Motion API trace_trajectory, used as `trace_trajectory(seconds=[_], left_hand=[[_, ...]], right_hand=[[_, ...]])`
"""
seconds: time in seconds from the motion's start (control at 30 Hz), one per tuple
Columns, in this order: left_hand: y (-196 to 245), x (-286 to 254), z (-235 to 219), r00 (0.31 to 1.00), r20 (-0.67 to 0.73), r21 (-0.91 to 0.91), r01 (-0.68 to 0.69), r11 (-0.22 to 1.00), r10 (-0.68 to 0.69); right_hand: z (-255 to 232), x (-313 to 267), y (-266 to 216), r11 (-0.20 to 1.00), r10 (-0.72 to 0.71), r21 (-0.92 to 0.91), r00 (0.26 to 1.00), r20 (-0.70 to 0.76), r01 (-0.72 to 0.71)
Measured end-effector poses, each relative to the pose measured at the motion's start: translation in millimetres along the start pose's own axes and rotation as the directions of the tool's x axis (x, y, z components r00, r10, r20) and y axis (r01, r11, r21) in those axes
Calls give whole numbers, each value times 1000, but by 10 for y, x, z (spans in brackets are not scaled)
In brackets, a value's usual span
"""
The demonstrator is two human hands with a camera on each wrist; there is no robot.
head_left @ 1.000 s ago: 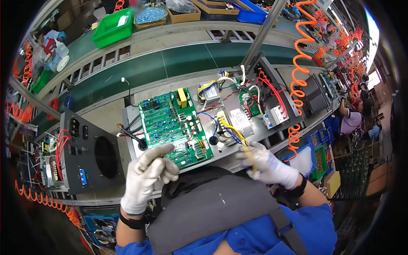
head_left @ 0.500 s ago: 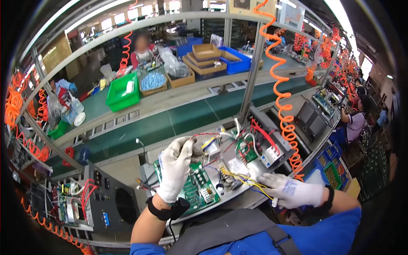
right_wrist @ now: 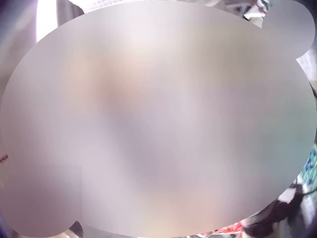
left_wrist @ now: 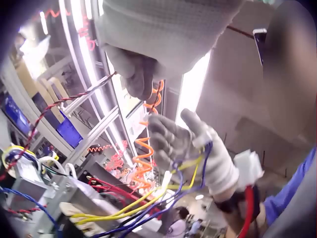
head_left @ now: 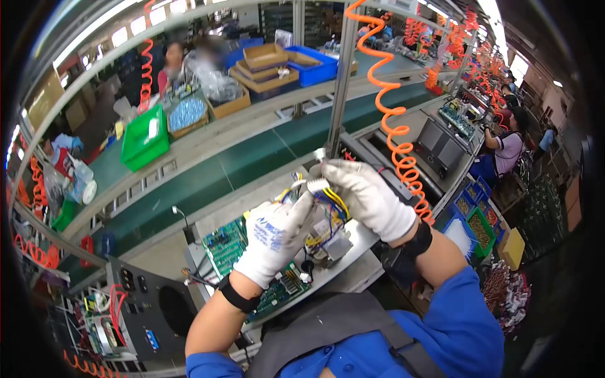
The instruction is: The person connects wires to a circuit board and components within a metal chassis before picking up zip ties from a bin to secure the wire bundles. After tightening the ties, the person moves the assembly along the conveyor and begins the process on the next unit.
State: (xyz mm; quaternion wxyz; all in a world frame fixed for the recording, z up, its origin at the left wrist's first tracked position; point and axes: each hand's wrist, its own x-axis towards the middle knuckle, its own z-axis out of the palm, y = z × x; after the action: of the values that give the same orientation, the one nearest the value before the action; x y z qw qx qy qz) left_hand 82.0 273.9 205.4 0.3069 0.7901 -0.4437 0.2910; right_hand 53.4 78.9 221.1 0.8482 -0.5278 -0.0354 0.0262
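Note:
Both hands wear white gloves and are close together above an electronics chassis. My left hand is over the green circuit board, and in the left wrist view its fingertips pinch a twisted red-and-black wire. My right hand holds the end of a bundle of yellow and blue wires, with a white connector at its fingers. Below the hands, the wires lead down to a transformer. A white plug on a red lead shows in the left wrist view. The right wrist view is mostly blurred.
A coiled orange air hose hangs at the right beside a metal post. Behind runs a green conveyor belt. Another black-panelled unit stands at left. Parts bins line the right side.
My left hand has risen from the board's front edge, taking up the twisted wire. My right hand has carried the yellow and blue wires up and left towards it. The head view has tilted up.

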Motion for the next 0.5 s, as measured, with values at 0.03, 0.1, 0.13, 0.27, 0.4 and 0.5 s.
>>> trace_trajectory(seconds=[0.03, 0.1, 0.13, 0.27, 0.4, 0.5], left_hand=[[1, -27, 18, 998, 63, 32, -18, 999, 16], [-77, -69, 71, 997, 58, -41, 60, 997, -58], [-90, -64, 69, 982, 67, -69, 181, 981, -176], [-167, -43, 7, 862, 296, -359, 499, 788, -411], [204, -158, 195, 801, 582, -381, 111, 918, 145], [178, -404, 260, 761, 454, -601, -122, 790, 463]], right_hand=[[35, 12, -19, 998, 32, 60, 999, -19, -31], [-6, 57, -9, 983, 36, 180, 999, 8, -37], [-132, 96, 45, 984, -139, -105, 989, 57, 144], [-93, 52, -400, 999, -52, -15, 961, -270, 50], [-390, 177, -388, 921, 40, -374, 979, -200, -114], [-538, 443, -269, 630, 97, -727, 956, -276, -273]])
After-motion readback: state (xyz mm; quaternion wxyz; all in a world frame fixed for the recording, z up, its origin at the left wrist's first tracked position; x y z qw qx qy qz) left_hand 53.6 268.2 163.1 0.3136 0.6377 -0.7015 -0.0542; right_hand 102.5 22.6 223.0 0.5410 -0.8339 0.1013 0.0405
